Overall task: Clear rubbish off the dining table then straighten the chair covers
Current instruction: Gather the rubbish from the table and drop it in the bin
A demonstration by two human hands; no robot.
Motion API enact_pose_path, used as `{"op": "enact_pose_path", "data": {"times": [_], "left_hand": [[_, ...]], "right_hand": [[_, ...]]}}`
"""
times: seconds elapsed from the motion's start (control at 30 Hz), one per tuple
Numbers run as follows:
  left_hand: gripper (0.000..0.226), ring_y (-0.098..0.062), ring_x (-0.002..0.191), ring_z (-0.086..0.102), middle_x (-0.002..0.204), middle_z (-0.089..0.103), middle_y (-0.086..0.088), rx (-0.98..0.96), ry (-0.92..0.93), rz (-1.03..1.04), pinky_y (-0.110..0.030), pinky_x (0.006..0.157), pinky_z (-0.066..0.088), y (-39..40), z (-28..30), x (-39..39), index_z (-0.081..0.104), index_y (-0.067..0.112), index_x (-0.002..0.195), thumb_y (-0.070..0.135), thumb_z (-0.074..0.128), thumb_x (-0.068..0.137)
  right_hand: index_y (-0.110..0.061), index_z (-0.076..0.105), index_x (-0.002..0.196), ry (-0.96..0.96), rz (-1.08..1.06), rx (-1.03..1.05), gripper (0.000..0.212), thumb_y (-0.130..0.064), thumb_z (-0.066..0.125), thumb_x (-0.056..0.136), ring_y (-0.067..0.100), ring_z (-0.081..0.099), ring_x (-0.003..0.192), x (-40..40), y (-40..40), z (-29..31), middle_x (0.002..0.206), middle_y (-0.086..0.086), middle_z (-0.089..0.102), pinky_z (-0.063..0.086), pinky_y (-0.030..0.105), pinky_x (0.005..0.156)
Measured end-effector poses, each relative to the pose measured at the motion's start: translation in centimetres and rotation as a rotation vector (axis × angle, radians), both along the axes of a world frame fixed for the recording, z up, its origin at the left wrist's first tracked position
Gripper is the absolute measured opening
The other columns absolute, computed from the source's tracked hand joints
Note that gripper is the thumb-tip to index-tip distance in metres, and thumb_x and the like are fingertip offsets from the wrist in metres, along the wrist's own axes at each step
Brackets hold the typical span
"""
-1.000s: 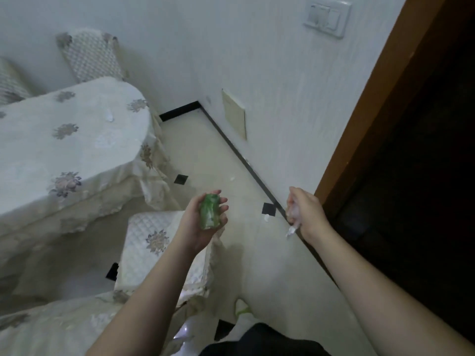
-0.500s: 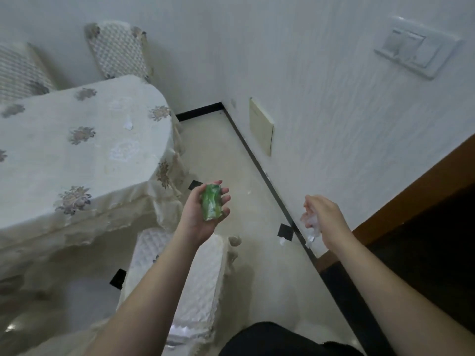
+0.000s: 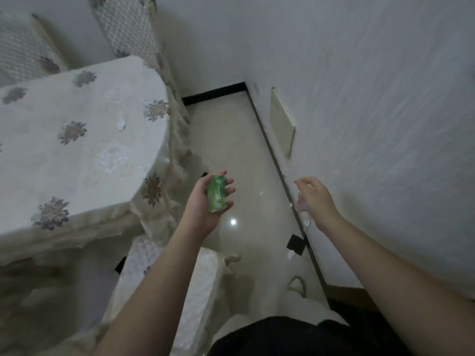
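Since 0.5 s ago your view has swung further left and down, so the wall switch has gone out of sight and the dark doorway has shrunk to a sliver at the lower right, while your right hand (image 3: 314, 199) has loosened from a closed grasp to partly spread fingers. Your left hand (image 3: 208, 201) holds the green packet (image 3: 217, 193) upright, thumb on one side and fingertips curled over the other edge, above the floor (image 3: 231, 140) just beyond the corner of the dining table (image 3: 77, 150). Something small, pale and translucent sits under your right hand's fingers, but it is too blurred for you to tell whether they grip it or have let it go. 1 white scrap (image 3: 120, 123) lies on the flowered tablecloth near the table's far right edge. 2 more white scraps (image 3: 291, 255) lie on the floor by the black skirting. 1 covered chair (image 3: 180, 286) stands below your left forearm, tucked at the table's near corner, and 2 covered chair backs (image 3: 128, 29) rise behind the table against the wall.
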State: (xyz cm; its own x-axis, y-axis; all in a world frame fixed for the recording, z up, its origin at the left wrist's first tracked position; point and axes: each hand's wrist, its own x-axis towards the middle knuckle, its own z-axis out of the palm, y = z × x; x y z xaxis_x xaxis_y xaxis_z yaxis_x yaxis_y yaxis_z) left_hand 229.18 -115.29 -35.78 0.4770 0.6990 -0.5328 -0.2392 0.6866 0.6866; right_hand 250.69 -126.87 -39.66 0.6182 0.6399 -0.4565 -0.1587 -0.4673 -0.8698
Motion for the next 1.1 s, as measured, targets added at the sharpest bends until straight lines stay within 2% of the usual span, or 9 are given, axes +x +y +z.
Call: {"op": "enact_pose_path", "data": {"times": [0.13,0.27,0.43,0.53,0.67,0.77,0.83,1.0,1.1], "left_hand": [[0.038,-0.016,0.074,0.059,0.088,0.064,-0.004,0.012,-0.005,0.043,-0.028,0.059,0.040,2.4,-1.2,1.2,0.060,0.015,0.105,0.032,0.062,0.072],[0.024,-0.015,0.074,0.059,0.090,0.063,-0.004,-0.076,0.039,0.064,-0.026,0.057,0.041,5.1,-6.9,2.0,0.063,0.018,0.101,0.030,0.053,0.083],[0.020,-0.015,0.073,0.058,0.088,0.062,-0.004,-0.170,0.082,0.000,-0.026,0.059,0.039,8.4,-15.9,4.4,0.063,0.019,0.096,0.030,0.052,0.083],[0.020,-0.014,0.073,0.056,0.089,0.061,-0.002,-0.200,0.126,-0.041,-0.025,0.058,0.039,10.3,-21.8,5.8,0.062,0.020,0.098,0.029,0.045,0.091],[0.021,-0.012,0.074,0.058,0.091,0.062,0.000,-0.224,0.182,-0.087,-0.024,0.059,0.041,12.4,-30.7,7.6,0.063,0.021,0.101,0.028,0.045,0.092],[0.021,-0.012,0.074,0.059,0.090,0.062,0.001,-0.220,0.230,-0.123,-0.025,0.061,0.043,13.3,-37.7,8.7,0.063,0.021,0.102,0.028,0.047,0.091],[0.020,-0.012,0.075,0.060,0.090,0.063,0.001,-0.218,0.256,-0.159,-0.025,0.062,0.043,13.3,-42.4,9.3,0.063,0.021,0.102,0.029,0.050,0.089],[0.028,-0.014,0.076,0.061,0.092,0.064,-0.001,-0.240,0.339,-0.281,-0.026,0.062,0.046,11.5,-54.2,10.2,0.067,0.021,0.099,0.036,0.056,0.078],[0.027,-0.015,0.079,0.061,0.094,0.064,-0.002,-0.283,0.383,-0.316,-0.028,0.065,0.046,10.1,-60.8,9.4,0.066,0.019,0.103,0.035,0.054,0.084]], "right_hand": [[-0.011,0.059,0.106,0.054,0.021,-0.003,0.018,-0.021,0.047,0.098,0.010,0.051,0.040,1.0,4.2,-1.9,0.066,0.010,0.053,0.045,0.019,0.042],[-0.011,0.060,0.110,0.040,0.010,-0.089,0.021,-0.025,0.051,0.097,0.011,0.056,0.045,2.0,7.0,-7.4,0.064,0.009,0.059,0.045,0.019,0.043],[-0.004,0.062,0.109,0.000,-0.060,-0.178,0.020,-0.015,0.050,0.097,0.010,0.059,0.061,3.2,8.4,-15.9,0.095,0.017,0.064,0.042,0.010,0.044],[-0.009,0.062,0.108,-0.005,-0.083,-0.242,0.018,-0.016,0.049,0.098,0.007,0.059,0.067,3.8,8.5,-21.8,0.098,0.013,0.063,0.040,0.007,0.046],[-0.028,0.057,0.093,-0.020,-0.104,-0.372,0.009,-0.029,0.050,0.097,0.018,0.063,0.079,4.5,8.0,-32.4,0.091,0.006,0.066,0.046,0.020,0.054],[-0.029,0.055,0.094,-0.038,-0.125,-0.436,0.007,-0.030,0.049,0.097,0.019,0.065,0.081,4.7,7.1,-41.4,0.088,0.000,0.063,0.053,0.033,0.064],[-0.026,0.057,0.095,-0.036,-0.088,-0.515,0.010,-0.029,0.048,0.097,0.019,0.065,0.083,4.9,5.7,-47.4,0.087,-0.002,0.062,0.051,0.030,0.065],[-0.024,0.057,0.117,0.038,0.119,-0.735,0.025,-0.027,0.045,0.094,0.022,0.059,0.099,5.4,1.1,-62.7,0.109,0.004,0.059,0.048,0.031,0.080],[-0.017,0.044,0.136,0.071,0.091,-0.861,0.041,-0.022,0.049,0.096,0.033,0.052,0.114,5.6,-0.1,-69.9,0.130,0.015,0.051,0.042,0.036,0.091]]}}
